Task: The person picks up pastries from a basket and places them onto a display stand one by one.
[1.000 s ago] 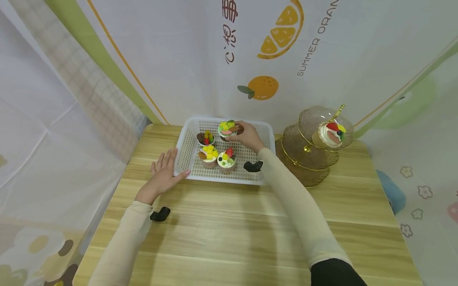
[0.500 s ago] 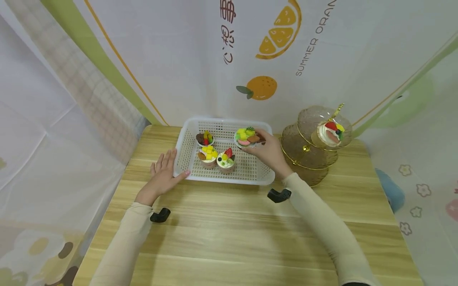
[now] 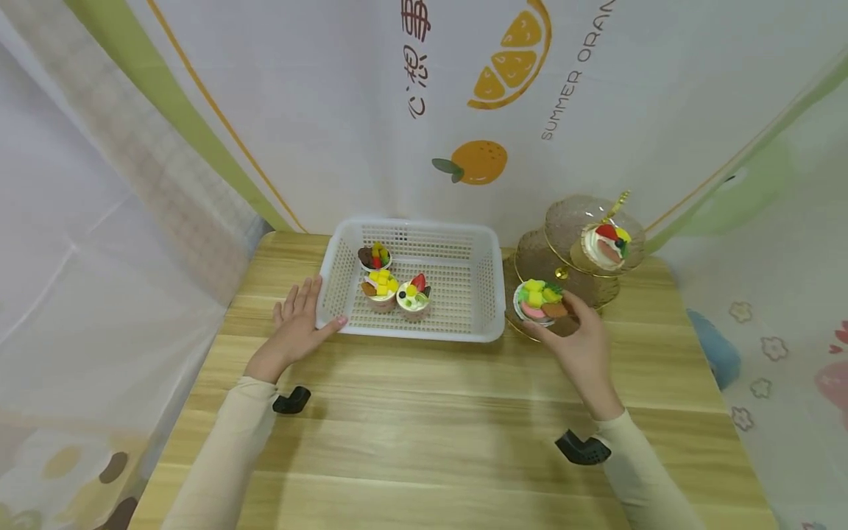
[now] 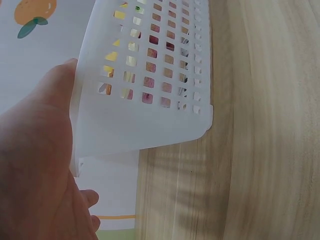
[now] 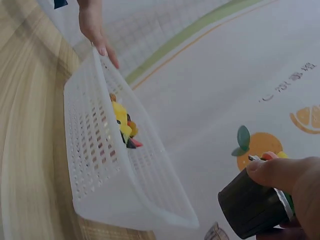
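Observation:
My right hand (image 3: 583, 346) grips a toy dessert cup (image 3: 538, 303) topped with yellow, green and pink pieces, held over the lower part of the tiered stand. In the right wrist view the cup (image 5: 255, 202) is dark and ribbed, tilted, with my thumb against its rim. My left hand (image 3: 295, 324) rests on the left end of the white basket (image 3: 404, 335), fingers spread and thumb over the rim. Inside the basket, at its left, are a brown-topped cup (image 3: 375, 258), a yellow-topped cup (image 3: 380, 288) and a strawberry-topped cup (image 3: 414, 298).
A gold-edged tiered stand (image 3: 556, 213) stands right of the basket. Its upper tray bears a cream cup (image 3: 601, 247) with a strawberry piece. All stands on a wooden table (image 3: 424, 427), with a printed curtain (image 3: 371, 110) hanging behind.
My right hand has lifted the dessert cup from the basket and carried it right, past the rim, to the stand. The left hand has stayed on the basket.

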{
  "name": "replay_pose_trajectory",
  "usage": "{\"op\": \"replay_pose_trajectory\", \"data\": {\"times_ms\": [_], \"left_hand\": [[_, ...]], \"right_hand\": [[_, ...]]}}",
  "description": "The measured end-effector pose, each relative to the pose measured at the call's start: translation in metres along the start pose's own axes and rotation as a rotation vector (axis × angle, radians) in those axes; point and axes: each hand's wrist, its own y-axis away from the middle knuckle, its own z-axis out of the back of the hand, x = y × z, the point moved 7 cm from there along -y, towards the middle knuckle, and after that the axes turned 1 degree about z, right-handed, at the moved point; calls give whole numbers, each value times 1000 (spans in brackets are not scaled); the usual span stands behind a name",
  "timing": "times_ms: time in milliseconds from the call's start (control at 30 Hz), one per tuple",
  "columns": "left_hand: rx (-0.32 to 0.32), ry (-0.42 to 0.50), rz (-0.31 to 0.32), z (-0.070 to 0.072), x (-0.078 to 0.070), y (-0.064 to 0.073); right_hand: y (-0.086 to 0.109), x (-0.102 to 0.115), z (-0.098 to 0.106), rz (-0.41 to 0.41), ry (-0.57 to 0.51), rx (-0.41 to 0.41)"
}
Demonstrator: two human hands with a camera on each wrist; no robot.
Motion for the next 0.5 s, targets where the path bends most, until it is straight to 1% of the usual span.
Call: {"op": "replay_pose_trajectory", "data": {"times_ms": [100, 167, 233, 500], "left_hand": [[-6, -1, 2, 2, 2, 1], [-5, 4, 1, 1, 2, 1], [-5, 8, -1, 1, 2, 1], [-6, 1, 2, 1, 1, 0]], "right_hand": [[3, -2, 10, 24, 15, -71], [2, -3, 15, 35, 42, -116], [0, -5, 18, 28, 80, -150], [-17, -15, 18, -27, 149, -202]]}}
